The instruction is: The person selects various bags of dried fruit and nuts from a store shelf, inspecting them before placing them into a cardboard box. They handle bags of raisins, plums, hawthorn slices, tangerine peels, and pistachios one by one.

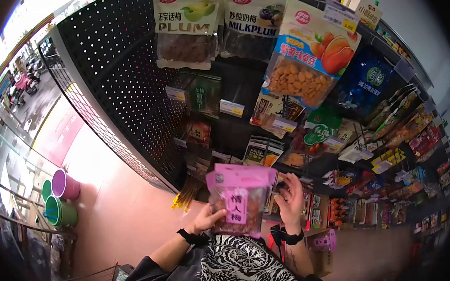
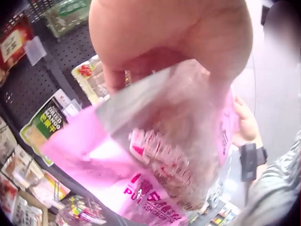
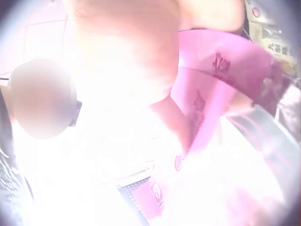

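Note:
In the head view my left hand (image 1: 208, 218) grips the lower left of a pink bag of dried plums (image 1: 236, 205), its thumb across the front. A second pink top edge shows behind that bag. The left wrist view has the clear side of the bag (image 2: 174, 136) below the palm, the fingers partly hidden. My right hand (image 1: 290, 198) stands at the bag's right edge, fingers raised and thumb apart from them. Glare washes out much of the right wrist view, where pink packaging (image 3: 221, 61) lies beside the hand.
A black perforated rack (image 1: 121, 80) carries hanging snack bags, including a plum bag (image 1: 186, 28) and a bag of beans (image 1: 302, 56). A carton with a similar pink bag (image 1: 323, 241) stands low at right. Purple and green buckets (image 1: 63, 212) sit on the floor at left.

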Demonstrator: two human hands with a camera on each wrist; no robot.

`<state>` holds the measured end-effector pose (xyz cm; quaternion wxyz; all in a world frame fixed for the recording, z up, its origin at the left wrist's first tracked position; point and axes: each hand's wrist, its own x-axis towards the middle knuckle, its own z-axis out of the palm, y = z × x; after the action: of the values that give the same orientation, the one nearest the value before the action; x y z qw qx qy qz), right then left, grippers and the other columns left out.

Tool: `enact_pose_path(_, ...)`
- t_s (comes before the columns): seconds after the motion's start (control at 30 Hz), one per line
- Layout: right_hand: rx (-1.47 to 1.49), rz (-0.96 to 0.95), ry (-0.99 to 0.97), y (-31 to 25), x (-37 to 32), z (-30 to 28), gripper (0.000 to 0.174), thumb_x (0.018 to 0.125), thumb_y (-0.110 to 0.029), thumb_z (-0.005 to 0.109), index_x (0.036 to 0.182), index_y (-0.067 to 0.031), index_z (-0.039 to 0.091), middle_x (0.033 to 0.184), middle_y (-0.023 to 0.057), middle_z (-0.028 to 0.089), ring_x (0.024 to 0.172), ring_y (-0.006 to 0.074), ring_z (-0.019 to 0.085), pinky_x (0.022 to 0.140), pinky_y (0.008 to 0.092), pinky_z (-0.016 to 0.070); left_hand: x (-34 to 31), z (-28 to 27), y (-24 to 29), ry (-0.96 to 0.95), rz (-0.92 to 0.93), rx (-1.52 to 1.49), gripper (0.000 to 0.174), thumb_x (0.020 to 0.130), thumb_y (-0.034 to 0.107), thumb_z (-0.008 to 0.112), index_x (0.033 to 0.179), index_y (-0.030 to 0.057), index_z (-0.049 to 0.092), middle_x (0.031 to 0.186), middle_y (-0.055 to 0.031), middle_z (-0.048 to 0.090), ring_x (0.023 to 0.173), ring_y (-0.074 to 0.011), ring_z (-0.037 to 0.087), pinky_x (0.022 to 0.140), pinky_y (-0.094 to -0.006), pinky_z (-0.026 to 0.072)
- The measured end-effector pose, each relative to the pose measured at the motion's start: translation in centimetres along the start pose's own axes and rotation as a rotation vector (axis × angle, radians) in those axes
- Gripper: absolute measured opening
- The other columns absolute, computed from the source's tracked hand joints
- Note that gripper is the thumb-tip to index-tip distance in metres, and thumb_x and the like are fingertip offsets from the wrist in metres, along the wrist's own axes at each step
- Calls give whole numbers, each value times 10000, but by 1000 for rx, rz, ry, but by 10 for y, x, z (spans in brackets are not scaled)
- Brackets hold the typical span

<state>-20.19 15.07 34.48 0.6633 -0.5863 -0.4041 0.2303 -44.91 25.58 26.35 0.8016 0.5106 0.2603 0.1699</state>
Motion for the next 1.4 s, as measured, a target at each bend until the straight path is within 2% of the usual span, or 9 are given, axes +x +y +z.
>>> enact_pose_path(0.13,180,315,-286,48,-46,67,894,743,-249,785,1418,-12,250,1393,135,384,1265,249,419,997,364,390,-4,-50,11,254,239,-279,315,878,87,625,1170,11,534,1017,-31,639,878,-114,601,785,-270,492)
enact_pose_path(0.2,-121,167,-492,47,-50,87,913,740,-259,791,1416,10,239,1392,146,395,1273,241,417,992,358,404,-6,-66,21,302,204,-336,439,827,22,662,1226,-9,482,1122,-85,616,988,-172,602,879,-324,489)
enact_pose_path(0.23,5,270,-450,49,-46,98,922,736,-272,797,1412,18,242,1387,161,403,1253,237,443,982,340,414,-4,-73,24,282,216,-317,465,812,13,677,1230,-12,475,1117,-82,615,990,-172,600,877,-323,490)
enact_pose_path(0.33,-178,300,-455,54,-27,110,763,749,-237,790,1333,21,374,1224,132,564,1129,211,543,909,320,454,-1,-76,28,290,235,-239,502,784,-4,700,1228,-16,466,1097,-74,617,984,-167,597,867,-318,493)
enact_pose_path(0.47,-76,383,-367,62,-26,111,595,768,-181,769,1242,10,464,1128,89,615,1036,172,578,868,303,467,4,-75,19,370,272,-68,459,781,4,705,1185,-20,488,1030,-54,628,945,-148,599,838,-302,495)
enact_pose_path(0.6,166,348,-30,63,-7,90,386,821,-65,682,1161,-11,507,1077,52,619,968,123,576,865,274,453,-5,-81,24,531,284,-35,317,815,44,678,1097,-29,553,948,-72,657,839,-139,618,772,-291,507)
enact_pose_path(0.9,-90,52,-71,37,77,98,399,808,-80,701,1142,13,505,1074,97,630,954,154,602,838,303,466,-22,-100,1,549,219,30,269,847,85,653,1068,-56,596,949,-75,667,820,-131,616,734,-283,509)
enact_pose_path(1.23,-200,70,-31,24,94,115,445,808,-130,713,1172,10,500,1075,98,637,954,159,610,831,300,464,-40,-101,-7,569,201,-57,257,850,58,635,1069,-68,588,956,-86,661,822,-144,613,747,-292,510)
enact_pose_path(1.4,-206,13,42,58,115,115,448,777,-159,732,1136,-1,515,1025,135,657,947,241,643,807,335,483,-59,-102,-10,631,156,21,256,845,57,634,1064,-72,600,950,-87,660,811,-150,619,717,-291,519)
